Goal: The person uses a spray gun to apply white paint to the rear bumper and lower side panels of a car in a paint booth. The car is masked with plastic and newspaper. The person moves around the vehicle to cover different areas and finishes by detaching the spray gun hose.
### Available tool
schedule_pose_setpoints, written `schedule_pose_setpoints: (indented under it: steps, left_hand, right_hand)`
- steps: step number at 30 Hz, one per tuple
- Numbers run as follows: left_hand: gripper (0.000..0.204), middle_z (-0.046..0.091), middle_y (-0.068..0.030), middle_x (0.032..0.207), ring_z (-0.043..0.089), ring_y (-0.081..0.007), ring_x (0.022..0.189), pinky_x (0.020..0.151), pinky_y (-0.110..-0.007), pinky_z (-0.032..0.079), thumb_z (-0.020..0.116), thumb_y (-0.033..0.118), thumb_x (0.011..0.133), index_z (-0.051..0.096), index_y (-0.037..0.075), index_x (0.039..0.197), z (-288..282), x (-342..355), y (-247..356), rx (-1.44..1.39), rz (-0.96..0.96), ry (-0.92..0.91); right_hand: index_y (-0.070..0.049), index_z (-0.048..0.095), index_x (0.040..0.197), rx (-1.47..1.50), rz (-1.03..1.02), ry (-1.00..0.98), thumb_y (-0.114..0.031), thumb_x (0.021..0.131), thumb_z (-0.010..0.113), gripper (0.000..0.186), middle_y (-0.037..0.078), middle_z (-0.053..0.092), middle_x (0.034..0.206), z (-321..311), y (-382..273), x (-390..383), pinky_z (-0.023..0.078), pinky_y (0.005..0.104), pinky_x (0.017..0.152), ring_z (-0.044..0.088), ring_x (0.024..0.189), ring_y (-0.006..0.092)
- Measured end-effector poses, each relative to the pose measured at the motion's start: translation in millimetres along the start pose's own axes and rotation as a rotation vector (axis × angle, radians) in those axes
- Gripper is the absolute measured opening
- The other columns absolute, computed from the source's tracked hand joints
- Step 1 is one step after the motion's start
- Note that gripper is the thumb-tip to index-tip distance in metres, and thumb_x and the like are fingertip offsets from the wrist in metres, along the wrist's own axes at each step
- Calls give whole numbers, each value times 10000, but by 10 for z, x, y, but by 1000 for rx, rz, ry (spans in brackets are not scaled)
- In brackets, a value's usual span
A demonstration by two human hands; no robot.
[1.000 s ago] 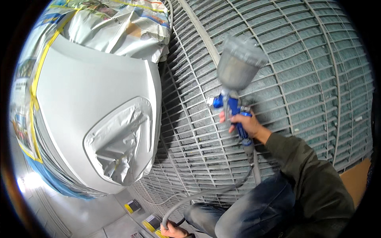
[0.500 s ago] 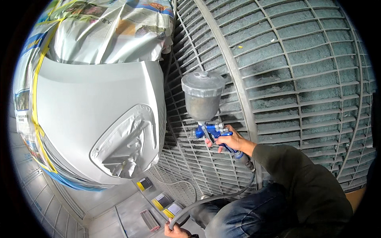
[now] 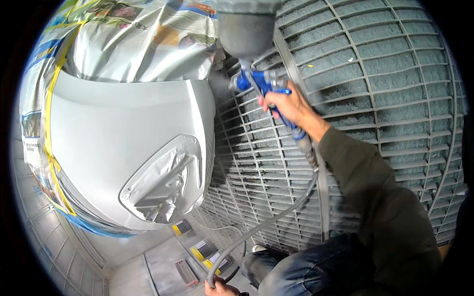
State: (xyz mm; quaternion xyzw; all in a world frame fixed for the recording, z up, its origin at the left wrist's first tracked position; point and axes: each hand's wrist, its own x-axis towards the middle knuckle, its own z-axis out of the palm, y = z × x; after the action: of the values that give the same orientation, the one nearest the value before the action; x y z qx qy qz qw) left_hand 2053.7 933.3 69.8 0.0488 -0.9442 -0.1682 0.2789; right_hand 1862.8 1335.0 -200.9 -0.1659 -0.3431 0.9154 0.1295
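Spray gun with blue metal body and grey cup on top (image 3: 261, 80), upper centre, held over the grey metal grating (image 3: 395, 101). Nozzle faces left, toward upper right edge of the silver-white curved panel (image 3: 118, 123), apart from it; faint grey haze just off the nozzle. Cup runs out of view at top.

Right hand (image 3: 292, 104): closed round the gun's handle, fingers curled at the trigger side; can't tell if trigger is pressed. Dark olive sleeve (image 3: 375, 197) behind it.

Left hand (image 3: 221, 288): bottom edge, partly cut off, fingers closed round the grey flexible hose (image 3: 261, 225). Hose curves up to the handle's base.

Panel: printed white masking sheet (image 3: 143, 42) along top and left, yellow tape strip (image 3: 48, 123) at left edge, crinkled silvery cover (image 3: 163, 185) over the lower-right opening. Knees in faded blue jeans (image 3: 316, 269), bottom centre.
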Motion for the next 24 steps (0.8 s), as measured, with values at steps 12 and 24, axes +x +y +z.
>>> schedule_pose_setpoints:
  steps: [12,24]
  left_hand:
    - [326,351,-40,506,288,-106,508,471,-292,225,672,12,752,390,4,588,388,-191,415,-10,299,-242]
    - [391,372,-59,465,343,-176,400,421,-302,247,771,29,645,396,52,535,395,-311,415,-96,347,-265]
  right_hand:
    - [4,609,829,-471,-110,-185,-78,728,566,136,23,576,614,-15,-1196,114,378,226,404,488,482,64]
    - [-15,650,1052,-439,-12,-336,-147,793,683,293,10,596,663,105,-756,-475,444,244,548,544,582,80]
